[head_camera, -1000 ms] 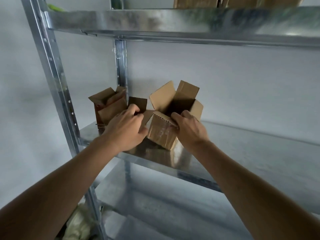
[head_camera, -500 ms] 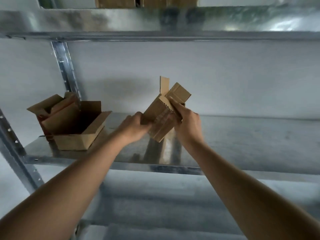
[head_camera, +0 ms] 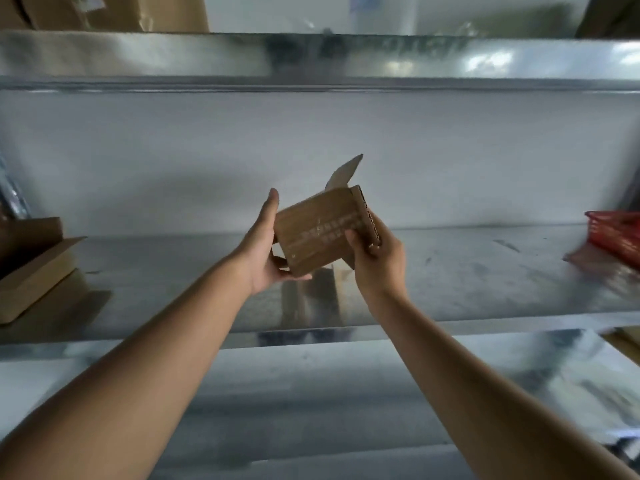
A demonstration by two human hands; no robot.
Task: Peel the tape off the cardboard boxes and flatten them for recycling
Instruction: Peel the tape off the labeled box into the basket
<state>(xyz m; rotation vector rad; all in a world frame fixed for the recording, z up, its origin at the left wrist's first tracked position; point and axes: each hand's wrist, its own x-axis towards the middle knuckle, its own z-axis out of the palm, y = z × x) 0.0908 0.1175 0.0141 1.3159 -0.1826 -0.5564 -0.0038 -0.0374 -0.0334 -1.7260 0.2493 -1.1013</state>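
Small cardboard box (head_camera: 318, 233) held in air above metal shelf (head_camera: 485, 271), clear of it. Left hand (head_camera: 265, 254) cupping lower left corner, fingers extended beneath. Right hand (head_camera: 377, 258) pinching right edge, fingers curled. One flap (head_camera: 343, 173) standing up.

small cardboard box (head_camera: 320, 233) held above metal shelf (head_camera: 467, 271) | left hand (head_camera: 266, 251) cups its left side, fingers straight | right hand (head_camera: 379, 258) grips right edge | open box (head_camera: 31, 275) far left | red basket (head_camera: 616, 233) far right
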